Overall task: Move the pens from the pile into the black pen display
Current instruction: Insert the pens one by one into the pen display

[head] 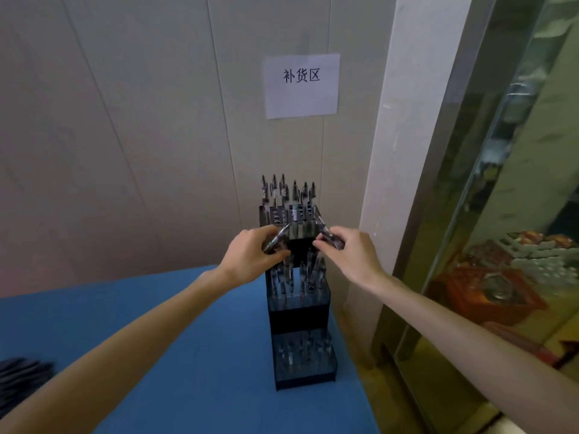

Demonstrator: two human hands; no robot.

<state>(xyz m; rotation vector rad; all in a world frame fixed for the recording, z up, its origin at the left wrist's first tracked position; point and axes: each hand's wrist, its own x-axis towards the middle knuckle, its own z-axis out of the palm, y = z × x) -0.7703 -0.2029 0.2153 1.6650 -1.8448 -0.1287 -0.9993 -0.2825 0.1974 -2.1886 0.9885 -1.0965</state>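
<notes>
Counts: one black pen display (300,317), three stepped tiers. Top tier, just beyond the hands: about seven pens (288,191) upright; exact number unclear through blur. Two hands; left hand (250,256) grips one pen (277,238), right hand (351,256) grips one pen (326,231). One pen pile (22,375), well left of the hands, uncountable. One paper sign (301,85).

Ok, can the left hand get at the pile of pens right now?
Probably not at once: the left hand is up at the display, holding a pen; the pile lies far back-left.
</notes>
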